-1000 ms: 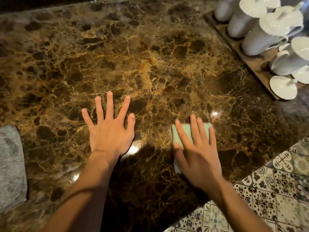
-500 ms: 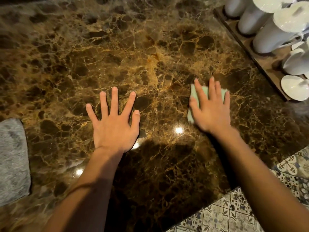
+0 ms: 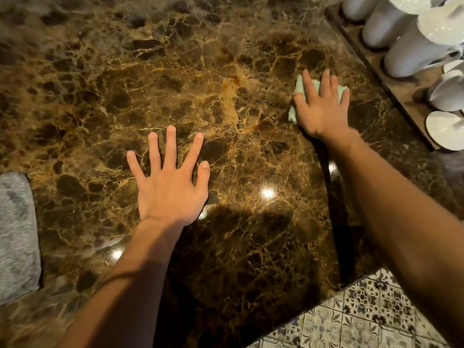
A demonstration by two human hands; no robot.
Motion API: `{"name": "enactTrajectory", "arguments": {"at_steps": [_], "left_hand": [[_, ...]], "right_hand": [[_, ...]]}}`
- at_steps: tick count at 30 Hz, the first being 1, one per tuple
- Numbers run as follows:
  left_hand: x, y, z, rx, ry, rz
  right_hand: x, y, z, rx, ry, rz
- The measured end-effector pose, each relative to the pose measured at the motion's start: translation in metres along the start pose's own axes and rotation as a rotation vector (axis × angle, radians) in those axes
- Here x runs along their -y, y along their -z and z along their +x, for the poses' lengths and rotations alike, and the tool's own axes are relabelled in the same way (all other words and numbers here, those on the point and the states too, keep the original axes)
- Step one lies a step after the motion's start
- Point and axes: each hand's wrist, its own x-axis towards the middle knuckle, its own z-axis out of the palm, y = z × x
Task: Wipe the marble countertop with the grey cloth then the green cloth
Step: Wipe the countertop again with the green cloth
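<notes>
The brown marble countertop point(image 3: 226, 71) fills most of the head view. My right hand point(image 3: 322, 109) presses flat on the pale green cloth point(image 3: 300, 87) at the right, close to the wooden tray; the cloth shows only around my fingers and thumb. My left hand point(image 3: 170, 182) rests palm down on the bare marble in the middle, fingers spread, holding nothing. The grey cloth point(image 3: 16, 234) lies flat at the left edge, away from both hands.
A wooden tray point(image 3: 391, 79) with several white lidded mugs point(image 3: 411, 51) stands along the right side, just beyond the green cloth. The counter's front edge runs diagonally at lower right, with patterned floor tiles point(image 3: 356, 317) below.
My right hand has slid the green cloth away from me and to the right, towards the tray. My left hand has stayed planted on the marble.
</notes>
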Motion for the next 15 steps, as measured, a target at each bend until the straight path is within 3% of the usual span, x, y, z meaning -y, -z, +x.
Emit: {"name": "enactTrajectory", "arguments": {"at_steps": [11, 15], "left_hand": [[0.001, 0.001, 0.000, 0.008, -0.005, 0.011], [0.001, 0.001, 0.001, 0.002, -0.009, 0.017]], "right_hand": [[-0.020, -0.050, -0.263, -0.005, 0.105, -0.066], [-0.023, -0.053, -0.283, 0.027, 0.068, -0.058]]}}
